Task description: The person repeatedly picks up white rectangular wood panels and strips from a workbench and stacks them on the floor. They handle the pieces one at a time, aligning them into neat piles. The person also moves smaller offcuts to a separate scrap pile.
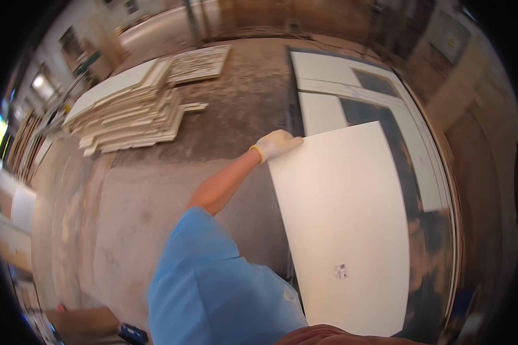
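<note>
My left hand (276, 144), in a white glove with a yellow cuff, grips the far left corner of a large white panel (342, 224). The arm reaches out from a blue sleeve. The panel lies flat and long, running from that corner down to the lower edge of the picture, with a small dark sticker near its near end. A reddish-brown rounded shape (334, 335) sits at the bottom edge by the panel's near end. It may be my right hand, but too little of it shows to tell what it does.
The panel rests over a dark worktable (426, 241) that also carries other white boards (339, 80) at its far end. A stack of cream-white boards (129, 115) lies on the concrete floor at the left, with a patterned sheet (201, 62) behind it.
</note>
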`<state>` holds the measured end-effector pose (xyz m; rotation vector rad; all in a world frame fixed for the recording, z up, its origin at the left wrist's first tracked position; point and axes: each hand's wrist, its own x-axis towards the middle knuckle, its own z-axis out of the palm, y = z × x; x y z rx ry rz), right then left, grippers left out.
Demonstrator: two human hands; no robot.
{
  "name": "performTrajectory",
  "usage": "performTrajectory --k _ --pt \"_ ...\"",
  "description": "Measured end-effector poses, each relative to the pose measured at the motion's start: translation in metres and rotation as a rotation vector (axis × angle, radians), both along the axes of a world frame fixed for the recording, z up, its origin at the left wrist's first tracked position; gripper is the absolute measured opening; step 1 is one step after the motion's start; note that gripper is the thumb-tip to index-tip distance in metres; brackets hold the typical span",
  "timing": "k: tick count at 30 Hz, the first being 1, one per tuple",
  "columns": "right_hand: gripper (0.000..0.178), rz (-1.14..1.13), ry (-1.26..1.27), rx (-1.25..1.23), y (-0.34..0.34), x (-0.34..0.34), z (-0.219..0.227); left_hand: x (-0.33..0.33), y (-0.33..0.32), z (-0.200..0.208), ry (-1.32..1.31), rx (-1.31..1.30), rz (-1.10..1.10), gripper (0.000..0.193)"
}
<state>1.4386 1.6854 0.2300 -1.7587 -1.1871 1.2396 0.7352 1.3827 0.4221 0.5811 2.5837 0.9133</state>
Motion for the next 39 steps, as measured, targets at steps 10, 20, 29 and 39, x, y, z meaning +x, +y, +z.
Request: performTrajectory --k 10,20,29,39 --pt "0.063 0.374 0.265 0.097 -0.183 -0.354 0.019 0.003 -0.435 -0.093 -0.345 1.909 0.560 0.072" --pt "0.055 1.097 0.373 0.087 -0.349 -0.729 0.005 0.028 -0.683 -0.207 -0.163 2.083 1.255 0.065" --pt "0.048 1.490 0.232 0.217 -0.608 -1.122 -0.042 -0.151 -0.902 -0.217 0.201 2.123 1.455 0.062" --pt "0.048 1.567 0.161 0.209 -0.883 -1.395 0.015 -0.388 -1.136 -0.177 0.270 1.941 1.551 0.062"
